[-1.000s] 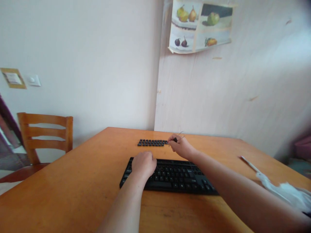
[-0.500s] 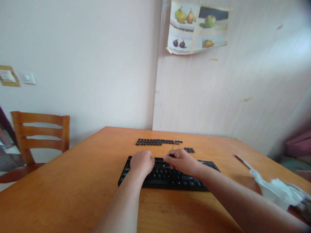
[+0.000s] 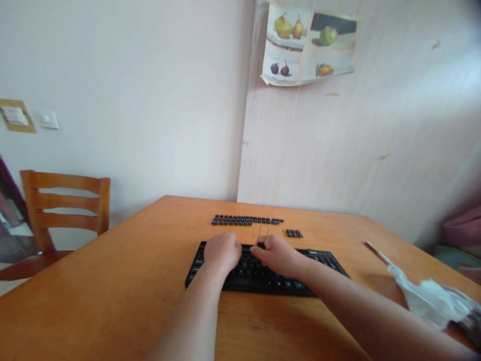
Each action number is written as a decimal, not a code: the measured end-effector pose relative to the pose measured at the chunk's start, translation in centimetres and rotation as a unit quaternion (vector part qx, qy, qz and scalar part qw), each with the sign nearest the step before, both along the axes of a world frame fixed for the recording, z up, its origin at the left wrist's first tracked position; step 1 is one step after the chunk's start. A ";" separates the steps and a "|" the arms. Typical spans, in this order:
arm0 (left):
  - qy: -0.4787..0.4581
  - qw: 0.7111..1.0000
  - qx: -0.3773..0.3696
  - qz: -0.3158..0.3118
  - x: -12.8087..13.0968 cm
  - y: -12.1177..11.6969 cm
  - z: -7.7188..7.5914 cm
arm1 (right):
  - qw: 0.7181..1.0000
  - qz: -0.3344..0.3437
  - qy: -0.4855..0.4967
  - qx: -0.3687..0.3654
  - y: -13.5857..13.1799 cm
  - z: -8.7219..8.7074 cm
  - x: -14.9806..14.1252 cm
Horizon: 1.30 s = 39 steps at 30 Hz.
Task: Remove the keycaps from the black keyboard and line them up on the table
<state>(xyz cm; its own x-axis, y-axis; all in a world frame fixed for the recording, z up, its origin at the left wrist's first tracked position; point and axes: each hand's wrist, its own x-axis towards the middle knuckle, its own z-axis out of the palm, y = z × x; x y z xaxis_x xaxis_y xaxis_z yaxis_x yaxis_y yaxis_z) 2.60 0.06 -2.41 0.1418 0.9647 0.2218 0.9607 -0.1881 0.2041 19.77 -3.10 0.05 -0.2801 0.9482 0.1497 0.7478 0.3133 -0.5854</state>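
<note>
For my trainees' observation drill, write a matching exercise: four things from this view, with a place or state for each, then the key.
1. loose keycaps
2. chair
3. fruit pictures
4. right hand

A. up on the wall
B. left of the table
C. holding the wire tool
D. lying beyond the keyboard

Pairs: 1-D, 2-B, 3-A, 4-C

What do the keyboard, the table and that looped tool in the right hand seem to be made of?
Keyboard: probably plastic, satin black, judging by its moulded-looking case.
Table: wood or wood-look veneer, its orange-brown top softly shiny.
Looped tool: likely metal wire, finish unclear, as the loop is thin yet stands up; its dark base may be plastic.
</note>
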 end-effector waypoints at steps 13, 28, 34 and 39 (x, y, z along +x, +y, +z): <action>-0.003 1.000 0.000 -0.003 0.0 -0.1 0.1 | 0.994 -0.027 0.092 -0.047 0.6 -1.5 0.4; 0.002 1.000 -0.001 -0.011 0.0 -0.3 0.3 | 0.993 -0.033 0.112 -0.025 0.0 -1.2 0.0; 0.005 1.000 0.011 -0.012 -0.1 -0.1 -0.1 | 0.995 -0.039 0.093 -0.024 -0.4 -1.1 -0.2; 0.007 1.000 0.016 -0.010 0.0 -0.1 -0.1 | 0.995 -0.038 0.088 -0.010 -0.4 -1.4 -0.4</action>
<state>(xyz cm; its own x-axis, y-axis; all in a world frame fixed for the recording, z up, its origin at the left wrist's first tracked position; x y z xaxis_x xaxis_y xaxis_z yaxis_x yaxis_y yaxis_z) 2.58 -0.02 -2.56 0.1651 0.9538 0.2512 0.9594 -0.2143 0.1833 19.34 -3.46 -1.34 -0.1791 0.9690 0.1701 0.6545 0.2465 -0.7148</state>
